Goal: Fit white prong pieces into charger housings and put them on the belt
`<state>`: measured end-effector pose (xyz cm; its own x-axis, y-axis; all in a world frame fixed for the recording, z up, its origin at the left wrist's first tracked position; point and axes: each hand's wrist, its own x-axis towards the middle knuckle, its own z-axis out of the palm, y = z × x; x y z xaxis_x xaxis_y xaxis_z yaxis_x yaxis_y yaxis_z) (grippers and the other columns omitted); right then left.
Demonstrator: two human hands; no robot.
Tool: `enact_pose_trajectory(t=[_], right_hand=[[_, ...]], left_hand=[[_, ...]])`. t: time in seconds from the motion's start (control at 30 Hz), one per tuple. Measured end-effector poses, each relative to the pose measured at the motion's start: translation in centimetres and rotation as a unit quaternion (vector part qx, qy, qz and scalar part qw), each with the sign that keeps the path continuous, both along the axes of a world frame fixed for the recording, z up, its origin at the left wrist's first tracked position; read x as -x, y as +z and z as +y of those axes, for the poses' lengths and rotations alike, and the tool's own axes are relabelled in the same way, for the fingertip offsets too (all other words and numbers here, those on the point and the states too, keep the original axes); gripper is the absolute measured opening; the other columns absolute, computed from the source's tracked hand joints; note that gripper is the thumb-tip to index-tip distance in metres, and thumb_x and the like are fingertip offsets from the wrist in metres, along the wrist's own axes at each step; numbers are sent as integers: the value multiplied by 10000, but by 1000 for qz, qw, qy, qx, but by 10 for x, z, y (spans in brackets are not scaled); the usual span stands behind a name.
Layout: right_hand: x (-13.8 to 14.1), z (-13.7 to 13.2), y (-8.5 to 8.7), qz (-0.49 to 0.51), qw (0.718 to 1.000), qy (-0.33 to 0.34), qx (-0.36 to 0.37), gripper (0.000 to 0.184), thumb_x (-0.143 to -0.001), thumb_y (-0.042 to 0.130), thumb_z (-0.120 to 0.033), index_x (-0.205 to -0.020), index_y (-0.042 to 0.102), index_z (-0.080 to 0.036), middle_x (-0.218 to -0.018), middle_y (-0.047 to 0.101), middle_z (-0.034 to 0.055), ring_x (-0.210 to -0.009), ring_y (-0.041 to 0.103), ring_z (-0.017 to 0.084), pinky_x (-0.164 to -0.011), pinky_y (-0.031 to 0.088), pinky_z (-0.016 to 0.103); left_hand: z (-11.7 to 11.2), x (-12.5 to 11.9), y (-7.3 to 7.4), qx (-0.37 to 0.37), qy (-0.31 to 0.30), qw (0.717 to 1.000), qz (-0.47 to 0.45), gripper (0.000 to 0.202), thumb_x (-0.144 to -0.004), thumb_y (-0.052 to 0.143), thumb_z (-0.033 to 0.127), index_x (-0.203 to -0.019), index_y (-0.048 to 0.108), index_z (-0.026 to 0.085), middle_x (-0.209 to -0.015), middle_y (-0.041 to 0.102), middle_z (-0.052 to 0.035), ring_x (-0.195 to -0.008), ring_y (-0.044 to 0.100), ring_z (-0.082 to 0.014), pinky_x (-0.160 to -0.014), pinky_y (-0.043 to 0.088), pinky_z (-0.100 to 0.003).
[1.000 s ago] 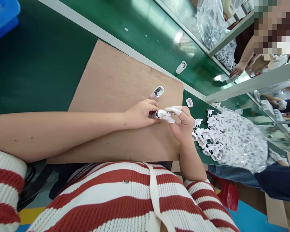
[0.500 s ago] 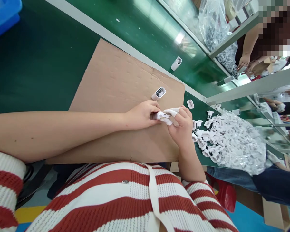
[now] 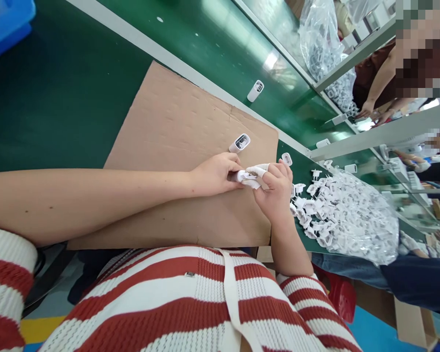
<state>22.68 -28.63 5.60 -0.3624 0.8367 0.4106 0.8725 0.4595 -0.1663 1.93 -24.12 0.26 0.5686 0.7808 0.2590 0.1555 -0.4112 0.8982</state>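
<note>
Above the brown cardboard sheet (image 3: pixel 176 117), my left hand (image 3: pixel 218 173) grips a small white charger housing (image 3: pixel 239 176), mostly hidden by its fingers. From the other side my right hand (image 3: pixel 274 188), with white covers on its fingertips, pinches at the same housing's end. A white part shows between its fingers, too small to make out. Just beyond my left hand, another charger housing (image 3: pixel 239 143) stands with its open end up and parts visible inside. An oval white plug cap (image 3: pixel 286 159) lies by my right hand's knuckles.
Loose white plug caps (image 3: pixel 311 208) spill from a clear plastic bag (image 3: pixel 366 215) at right. On the green belt (image 3: pixel 220 58) behind the pale rail rests a charger housing (image 3: pixel 255 91). A blue bin (image 3: pixel 9 29) sits far left. Co-workers' hands work across the belt.
The housing on the green belt has moved left and away from me. Both my hands stay together at the same spot, with only slight finger movement. A co-worker's hands have shifted.
</note>
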Motion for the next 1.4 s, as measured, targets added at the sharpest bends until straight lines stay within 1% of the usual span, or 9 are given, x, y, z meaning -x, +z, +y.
enact_pose_trajectory(t=[0.2,0.4,0.67,0.8,0.93,1.07,1.17,1.27,1.4], right_hand=[[-3,9,-6,46,997,-12,66,87,-913,707,-270,-948,785,-288,-860,725,17,-880,672,223,-1092,477,452],[-6,11,-17,97,991,-23,86,126,-893,777,-317,-1011,817,-304,-933,756,11,-982,695,228,-1232,366,493],[-6,14,-15,95,991,-15,94,39,-863,762,-266,-865,795,-286,-870,704,-6,-920,680,207,-1273,334,504],[-3,11,-14,116,989,-26,91,67,-840,794,-267,-894,809,-303,-835,707,-10,-929,682,215,-1278,324,534],[-4,6,-12,196,971,-10,138,207,-829,822,-315,-1035,824,-301,-943,773,2,-969,709,214,-1263,352,542],[-33,19,-16,308,940,-53,138,509,-888,759,-455,-1364,718,-281,-1275,767,79,-1152,698,250,-1131,502,486],[-67,41,-31,264,944,-196,26,559,-916,669,-420,-1414,670,-166,-1440,670,208,-1389,566,348,-1201,416,578],[-91,58,-48,195,936,-289,55,607,-875,659,-296,-1440,603,-83,-1501,592,299,-1438,510,411,-1187,399,641],[-95,60,-55,182,936,-277,120,369,-840,639,-184,-1204,702,-169,-1232,736,181,-1164,659,334,-1061,525,534]], left_hand=[[1,0,0,1,26,1000,6,337,-887,725,532,-859,811,207,-947,675,-71,-879,670,-229,-831,546,-347],[26,17,11,47,-152,987,35,392,-975,610,566,-1031,829,246,-1243,736,-65,-1169,689,-243,-1047,525,-319],[17,-1,5,138,25,989,47,444,-959,545,545,-752,736,201,-805,741,-35,-807,695,-232,-774,578,-338],[13,1,2,194,29,979,-51,389,-934,608,523,-1019,769,179,-1002,800,-77,-910,744,-240,-853,617,-370],[-5,10,9,66,-36,996,-40,463,-871,769,504,-1212,732,194,-1170,786,-98,-1047,741,-258,-966,599,-395],[-10,22,25,-61,11,998,14,362,-967,684,531,-1138,747,219,-1127,788,-87,-1015,728,-247,-951,573,-377],[32,40,34,-87,150,985,6,432,-962,680,587,-1166,720,209,-1191,763,-66,-1051,689,-232,-949,550,-358],[108,63,37,-46,315,947,50,549,-949,669,658,-1231,668,187,-1264,713,27,-1023,599,-158,-940,502,-297],[193,84,37,-15,389,911,137,437,-1001,628,541,-1164,617,136,-1150,673,18,-998,494,-147,-979,424,-309]])
